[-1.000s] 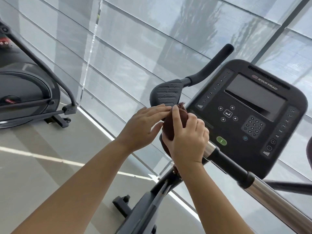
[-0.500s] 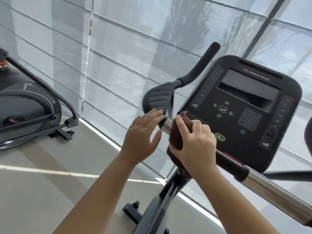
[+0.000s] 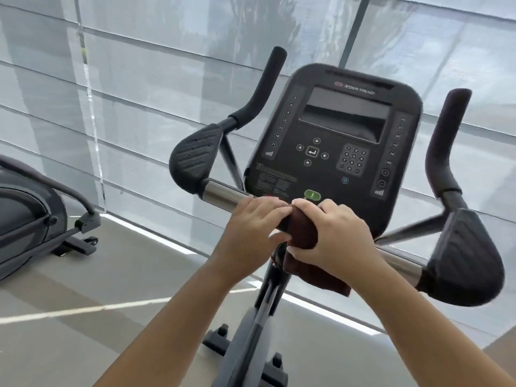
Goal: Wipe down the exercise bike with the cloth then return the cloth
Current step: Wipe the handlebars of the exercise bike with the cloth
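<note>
Right hand gripping dark brown cloth, wrapping it around chrome handlebar of exercise bike just below console; loose cloth end hanging beneath bar. Left hand resting on bar beside cloth, fingers curled over, touching cloth edge. Another machine standing at far left.

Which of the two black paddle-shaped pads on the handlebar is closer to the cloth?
The left pad, at the bare chrome end. The cloth and both hands are left of centre; the right pad lies farther off.
</note>
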A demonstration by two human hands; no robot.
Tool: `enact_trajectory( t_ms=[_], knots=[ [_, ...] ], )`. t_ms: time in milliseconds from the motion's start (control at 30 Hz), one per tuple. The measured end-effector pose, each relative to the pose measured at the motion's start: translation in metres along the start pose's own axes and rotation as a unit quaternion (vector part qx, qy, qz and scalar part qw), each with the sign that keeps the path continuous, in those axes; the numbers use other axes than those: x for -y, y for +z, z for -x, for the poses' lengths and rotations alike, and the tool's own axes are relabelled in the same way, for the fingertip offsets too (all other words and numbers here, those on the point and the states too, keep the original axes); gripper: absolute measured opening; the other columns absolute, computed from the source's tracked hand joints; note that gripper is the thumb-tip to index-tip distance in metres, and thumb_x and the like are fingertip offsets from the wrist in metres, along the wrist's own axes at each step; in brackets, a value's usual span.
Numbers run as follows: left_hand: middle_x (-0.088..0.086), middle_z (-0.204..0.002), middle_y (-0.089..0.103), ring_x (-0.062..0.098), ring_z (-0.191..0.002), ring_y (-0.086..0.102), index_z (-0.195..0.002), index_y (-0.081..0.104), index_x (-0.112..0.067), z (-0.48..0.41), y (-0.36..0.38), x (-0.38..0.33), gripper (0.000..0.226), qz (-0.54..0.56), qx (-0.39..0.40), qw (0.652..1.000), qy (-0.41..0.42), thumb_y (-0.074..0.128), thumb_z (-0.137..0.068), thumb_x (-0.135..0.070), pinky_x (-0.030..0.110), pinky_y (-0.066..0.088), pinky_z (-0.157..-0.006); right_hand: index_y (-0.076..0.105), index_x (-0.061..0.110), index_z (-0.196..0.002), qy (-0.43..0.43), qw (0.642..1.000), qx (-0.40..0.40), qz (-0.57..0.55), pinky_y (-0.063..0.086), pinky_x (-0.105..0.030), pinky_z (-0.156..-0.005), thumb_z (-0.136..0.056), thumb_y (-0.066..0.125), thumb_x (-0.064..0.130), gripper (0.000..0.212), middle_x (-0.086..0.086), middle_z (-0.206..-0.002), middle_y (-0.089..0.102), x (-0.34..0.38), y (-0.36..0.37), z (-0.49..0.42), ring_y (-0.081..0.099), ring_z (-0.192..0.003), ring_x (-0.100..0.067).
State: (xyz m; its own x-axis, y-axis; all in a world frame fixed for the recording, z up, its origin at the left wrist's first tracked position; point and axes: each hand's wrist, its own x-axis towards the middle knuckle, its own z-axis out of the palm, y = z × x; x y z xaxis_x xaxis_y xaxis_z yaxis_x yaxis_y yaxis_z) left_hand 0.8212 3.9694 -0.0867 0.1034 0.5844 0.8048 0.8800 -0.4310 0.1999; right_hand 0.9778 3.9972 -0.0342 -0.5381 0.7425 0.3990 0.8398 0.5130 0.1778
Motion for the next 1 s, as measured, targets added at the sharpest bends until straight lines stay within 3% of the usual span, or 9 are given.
enact_trajectory(
  t_ms=[167, 300, 400, 533, 700, 767, 833, 900, 1000],
  knots=[
    [0.005, -0.104, 0.065, 0.020, -0.101, 0.052, -0.100, 0.063, -0.008, 0.003, 0.011, 0.000, 0.032, 0.016, -0.033, 0.999, -0.019, 0.074, -0.071, -0.009, 0.033, 0.035, -0.097, 0.033, 0.046, -0.129, -0.009, 0.999, 0.017, -0.035, 0.046, -0.033, -0.070, -0.061, 0.056, 0.061, 0.073, 0.005, -0.096, 0.050, -0.047, -0.008, 0.036, 0.049, -0.085, -0.019],
    [0.005, -0.101, 0.066, 0.025, -0.097, 0.057, -0.096, 0.063, -0.008, 0.000, 0.013, -0.002, 0.030, 0.028, -0.042, 0.998, -0.038, 0.075, -0.069, -0.005, 0.030, 0.033, -0.094, 0.036, 0.048, -0.126, 0.006, 0.995, 0.050, -0.089, 0.045, -0.032, -0.074, -0.057, 0.063, 0.058, 0.075, 0.009, -0.090, 0.053, -0.089, -0.022, 0.062, 0.053, -0.086, -0.018],
    [0.005, -0.100, 0.066, 0.026, -0.096, 0.057, -0.094, 0.063, -0.009, -0.001, 0.015, -0.003, 0.030, 0.036, -0.049, 0.997, -0.054, 0.076, -0.067, -0.003, 0.030, 0.032, -0.092, 0.035, 0.048, -0.126, -0.013, 0.988, 0.086, -0.126, 0.044, -0.030, -0.077, -0.059, 0.063, 0.059, 0.074, 0.008, -0.094, 0.052, -0.072, -0.023, 0.038, 0.053, -0.088, -0.016],
    [0.005, -0.102, 0.065, 0.026, -0.098, 0.056, -0.096, 0.062, -0.008, 0.002, 0.017, 0.002, 0.028, 0.025, -0.044, 0.998, -0.039, 0.072, -0.070, -0.005, 0.029, 0.031, -0.093, 0.033, 0.044, -0.130, -0.050, 0.994, 0.037, -0.094, 0.044, -0.033, -0.078, -0.064, 0.064, 0.056, 0.074, 0.003, -0.102, 0.051, -0.032, -0.004, 0.012, 0.048, -0.089, -0.020],
    [0.004, -0.103, 0.064, 0.021, -0.100, 0.052, -0.097, 0.060, -0.010, 0.003, 0.016, 0.003, 0.026, 0.036, -0.045, 0.998, -0.034, 0.068, -0.073, -0.010, 0.025, 0.027, -0.095, 0.025, 0.047, -0.132, -0.025, 0.991, 0.091, -0.093, 0.044, -0.030, -0.075, -0.064, 0.063, 0.055, 0.078, 0.008, -0.097, 0.047, -0.078, -0.018, 0.043, 0.050, -0.089, -0.018],
    [0.004, -0.104, 0.064, 0.021, -0.101, 0.052, -0.097, 0.060, -0.009, 0.003, 0.018, 0.001, 0.028, 0.038, -0.049, 0.997, -0.040, 0.070, -0.071, -0.007, 0.026, 0.028, -0.096, 0.014, 0.049, -0.134, -0.021, 0.991, 0.127, -0.042, 0.045, -0.032, -0.079, -0.067, 0.060, 0.057, 0.082, 0.011, -0.104, 0.045, -0.088, -0.026, 0.052, 0.049, -0.094, -0.017],
    [0.005, -0.103, 0.064, 0.022, -0.100, 0.052, -0.097, 0.060, -0.009, 0.003, 0.019, 0.000, 0.029, 0.038, -0.051, 0.997, -0.045, 0.072, -0.070, -0.003, 0.027, 0.029, -0.095, 0.001, 0.051, -0.135, -0.013, 0.988, 0.149, 0.028, 0.044, -0.039, -0.088, -0.070, 0.056, 0.062, 0.085, 0.009, -0.124, 0.042, -0.085, -0.030, 0.052, 0.047, -0.106, -0.021],
    [0.005, -0.103, 0.064, 0.024, -0.100, 0.054, -0.097, 0.060, -0.008, 0.003, 0.019, -0.001, 0.030, 0.034, -0.047, 0.997, -0.046, 0.073, -0.070, -0.002, 0.027, 0.029, -0.095, -0.006, 0.053, -0.134, 0.021, 0.983, 0.164, 0.074, 0.038, -0.049, -0.097, -0.070, 0.054, 0.068, 0.089, 0.004, -0.146, 0.026, -0.077, -0.034, 0.052, 0.038, -0.120, -0.030],
    [0.005, -0.103, 0.064, 0.025, -0.100, 0.054, -0.097, 0.060, -0.008, 0.003, 0.017, -0.003, 0.031, 0.023, -0.041, 0.998, -0.049, 0.073, -0.069, -0.002, 0.029, 0.030, -0.095, -0.004, 0.053, -0.135, 0.096, 0.981, 0.166, 0.008, 0.037, -0.051, -0.098, -0.066, 0.051, 0.075, 0.091, 0.001, -0.150, 0.018, -0.063, -0.033, 0.058, 0.031, -0.127, -0.035]
  ],
)
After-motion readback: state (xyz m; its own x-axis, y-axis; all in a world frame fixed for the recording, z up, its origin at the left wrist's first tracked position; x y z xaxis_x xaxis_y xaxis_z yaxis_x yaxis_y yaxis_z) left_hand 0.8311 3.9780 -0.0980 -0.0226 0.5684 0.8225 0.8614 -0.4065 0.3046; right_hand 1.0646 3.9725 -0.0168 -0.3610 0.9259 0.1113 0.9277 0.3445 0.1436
